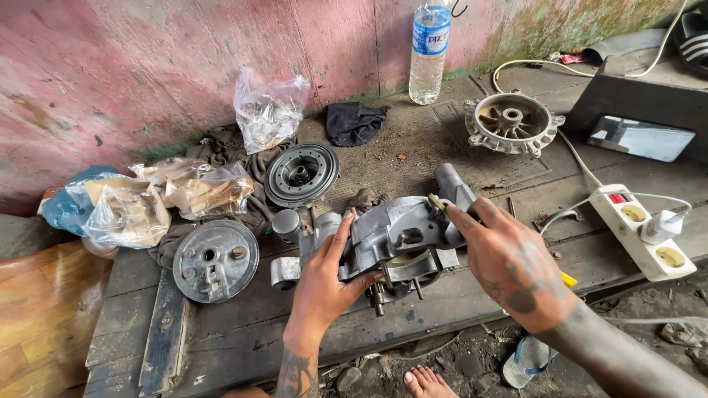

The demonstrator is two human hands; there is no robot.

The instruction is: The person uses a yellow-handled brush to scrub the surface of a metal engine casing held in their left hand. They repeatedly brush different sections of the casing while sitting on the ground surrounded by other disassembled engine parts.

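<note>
The casing (402, 236), a grey metal engine part, sits near the front edge of the plank bench (221, 339), about midway along it, with two short studs poking down over that edge. The left hand (324, 284) grips its left side, thumb up against the metal and fingers wrapped under. The right hand (512, 265) rests on its right end, fingers pinched narrow around a small tool (438, 202) whose tip touches the casing top; a yellow handle (568, 279) shows just behind the wrist. Below the front edge lie a bare foot (428, 383) and a sandal (525, 361) on the dirt. Left of the casing, a round brake plate (215, 261) lies flat, near the front left corner, with bare planks between it and the edge. Just behind it, crumpled plastic bags (169, 195) crowd the left edge. A dark pulley disc (301, 174) lies behind the casing, with open bench to its right. At the right edge a white power strip (643, 232) overhangs, a plug in it. Farther back sit a finned hub (510, 122), a black cloth (354, 121), another clear bag (269, 110), and a water bottle (428, 51) upright against the pink wall (147, 66) at the back edge.
</note>
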